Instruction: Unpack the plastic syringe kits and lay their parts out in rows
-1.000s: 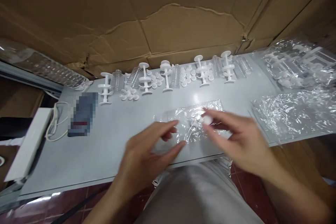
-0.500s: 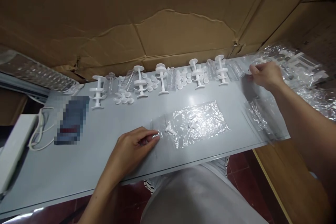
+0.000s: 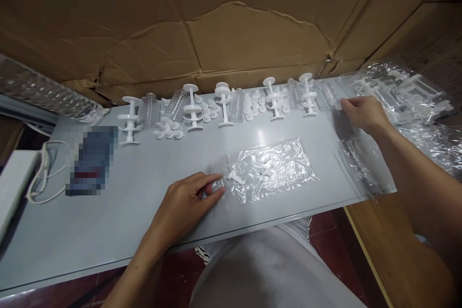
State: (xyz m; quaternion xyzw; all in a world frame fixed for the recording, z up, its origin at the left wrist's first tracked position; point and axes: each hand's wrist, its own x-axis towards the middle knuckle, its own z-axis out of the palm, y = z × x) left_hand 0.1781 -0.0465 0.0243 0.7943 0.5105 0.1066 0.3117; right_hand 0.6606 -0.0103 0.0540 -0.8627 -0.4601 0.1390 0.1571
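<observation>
My left hand (image 3: 189, 202) rests by the near left end of a clear plastic bag (image 3: 288, 180) lying flat on the table. Its thumb and index finger are apart over the bag's loose flap. Several small white plastic pieces (image 3: 267, 172) show inside the bag. Over at the right, my right hand (image 3: 366, 113) is closed in a pinch at the end of a clear ridged plastic tube (image 3: 327, 96). A whitish bit shows at its fingertips, too small to name. Flat clear bags (image 3: 363, 163) lie under my right forearm.
White spindle-like parts (image 3: 193, 110), clear ridged tubes and clusters of small white caps (image 3: 169, 130) line the back edge, before a cardboard wall (image 3: 252, 43). Filled clear bags (image 3: 404, 89) pile up at the right. A blurred dark item (image 3: 94, 161) and a white cable (image 3: 45, 168) lie left.
My left thumb and index finger have parted at the bag's flap. My right hand stays pinched in nearly the same place. The view has shifted slightly.
</observation>
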